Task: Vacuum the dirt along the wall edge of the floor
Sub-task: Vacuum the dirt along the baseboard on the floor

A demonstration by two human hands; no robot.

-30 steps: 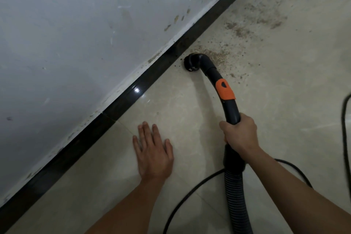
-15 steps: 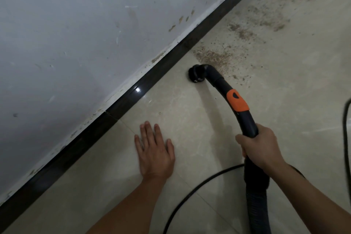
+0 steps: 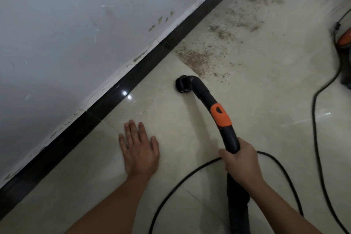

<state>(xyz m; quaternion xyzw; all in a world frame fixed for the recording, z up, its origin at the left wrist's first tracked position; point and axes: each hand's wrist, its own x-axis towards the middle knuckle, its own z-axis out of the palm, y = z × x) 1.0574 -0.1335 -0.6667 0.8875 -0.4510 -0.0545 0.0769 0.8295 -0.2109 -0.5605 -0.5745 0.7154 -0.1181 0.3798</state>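
Vacuuming by the wall

My right hand (image 3: 240,159) grips the vacuum tube (image 3: 220,114). My left hand (image 3: 139,148) lies flat on the floor (image 3: 266,100). The nozzle (image 3: 181,86) sits near the dirt (image 3: 195,59).

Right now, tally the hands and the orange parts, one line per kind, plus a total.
Hands: 2 (left hand flat on the floor, right hand gripping the wand)
Orange parts: 2 (wand collar, patch at the right edge)
Total: 4

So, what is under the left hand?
The left hand lies flat on the pale floor tile. The patch beneath the palm is covered; dirt there cannot be seen.
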